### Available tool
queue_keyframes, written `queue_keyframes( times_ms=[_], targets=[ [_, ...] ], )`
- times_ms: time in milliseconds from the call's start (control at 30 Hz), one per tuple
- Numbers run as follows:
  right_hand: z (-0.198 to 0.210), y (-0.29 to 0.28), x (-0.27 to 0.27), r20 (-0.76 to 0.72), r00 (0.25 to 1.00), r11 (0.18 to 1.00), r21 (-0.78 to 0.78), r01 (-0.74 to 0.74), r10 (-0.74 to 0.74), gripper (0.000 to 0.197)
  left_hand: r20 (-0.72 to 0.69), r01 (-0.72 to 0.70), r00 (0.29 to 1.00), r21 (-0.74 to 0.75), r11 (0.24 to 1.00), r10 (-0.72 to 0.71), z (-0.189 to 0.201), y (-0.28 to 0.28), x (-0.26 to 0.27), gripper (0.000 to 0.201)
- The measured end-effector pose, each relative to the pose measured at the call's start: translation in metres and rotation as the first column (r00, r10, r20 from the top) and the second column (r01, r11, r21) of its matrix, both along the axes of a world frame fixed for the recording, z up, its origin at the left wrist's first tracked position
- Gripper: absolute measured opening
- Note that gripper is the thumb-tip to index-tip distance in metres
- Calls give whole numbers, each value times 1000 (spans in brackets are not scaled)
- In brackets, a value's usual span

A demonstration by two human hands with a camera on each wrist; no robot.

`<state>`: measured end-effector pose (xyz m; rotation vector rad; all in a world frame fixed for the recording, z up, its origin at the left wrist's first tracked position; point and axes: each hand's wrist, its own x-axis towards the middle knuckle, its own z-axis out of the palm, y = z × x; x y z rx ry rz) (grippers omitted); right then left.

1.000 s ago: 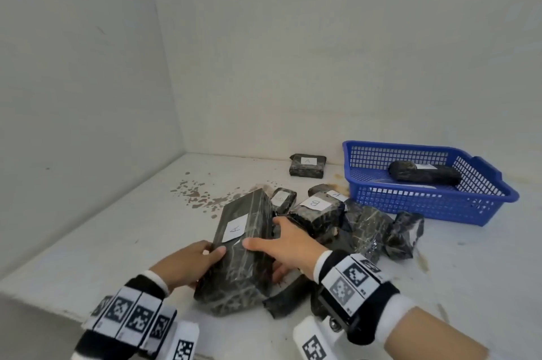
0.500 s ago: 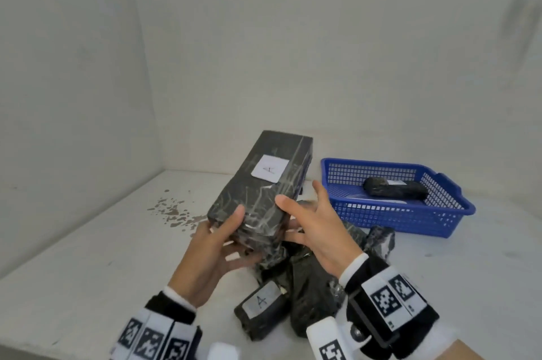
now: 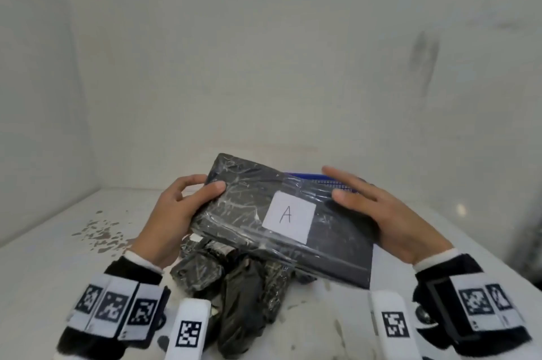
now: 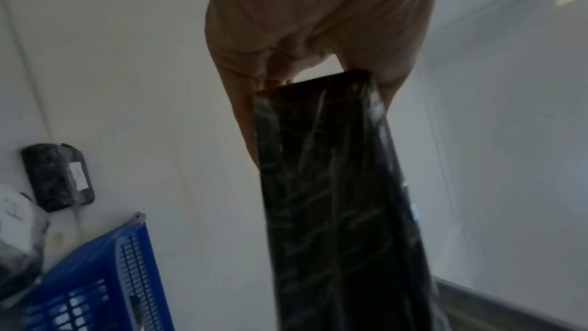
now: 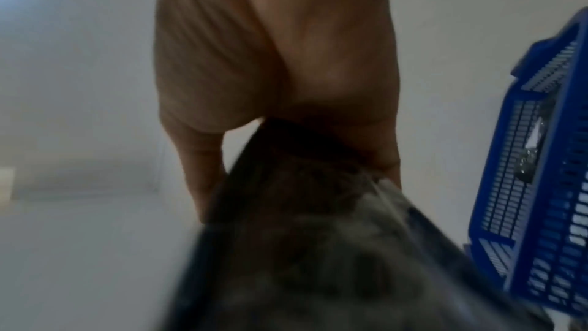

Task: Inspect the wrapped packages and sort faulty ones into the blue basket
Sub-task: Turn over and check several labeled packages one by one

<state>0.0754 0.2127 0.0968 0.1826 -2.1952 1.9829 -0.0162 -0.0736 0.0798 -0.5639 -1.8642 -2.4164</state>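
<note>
A large black package [image 3: 243,207] wrapped in clear film, with a white label marked "A", is held in the air above the pile, lying crosswise with the label up. My left hand [image 3: 209,182] grips its left end, thumb on top. My right hand [image 3: 340,183] clamps its right end between thumb and fingers. In the left wrist view the package [image 4: 334,185] runs out from the left hand [image 4: 305,34]; blurred in the right wrist view, the package [image 5: 318,248] hangs below the right hand [image 5: 277,59]. The blue basket [image 3: 319,177] shows as a sliver behind the package.
Several smaller black wrapped packages [image 3: 234,277] are heaped on the white table [image 3: 58,271] under my hands. One lone package [image 4: 58,178] lies by the back wall, near the blue basket [image 4: 95,273]. The basket [image 5: 547,185] holds a wrapped package. Brown stains [image 3: 99,233] mark the table's left.
The large package was lifted off the table and turned from pointing away to lying crosswise. My right hand shifted to its right end, the left hand to its left end.
</note>
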Motion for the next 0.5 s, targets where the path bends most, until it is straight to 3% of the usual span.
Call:
queue_keyframes(
  times_ms=[67, 167, 267, 333, 433, 500],
  targets=[
    [-9, 9, 5, -13, 1000, 997, -73, -11, 10, 85, -9, 5, 1000, 34, 999, -5, 3, 9, 1, 40],
    [-17, 24, 12, -90, 996, 979, -202, -3, -16, 65, -36, -32, 999, 68, 997, 35, 5, 18, -1, 25],
    [-20, 27, 16, -65, 997, 989, -136, -59, 51, 81, -50, -79, 995, 120, 990, 86, 11, 30, -4, 15],
    [-20, 26, 14, -90, 995, 990, -129, -48, 37, 94, -81, -91, 992, 102, 991, 100, 17, 39, -4, 15],
    [-12, 28, 11, -190, 979, 983, -179, 43, -77, 69, -145, -35, 989, 13, 999, 37, 23, 49, 0, 31],
    [-8, 33, 13, -222, 969, 985, -156, 71, -105, 66, -165, 41, 985, -81, 996, -54, 24, 49, 1, 49]
  ],
)
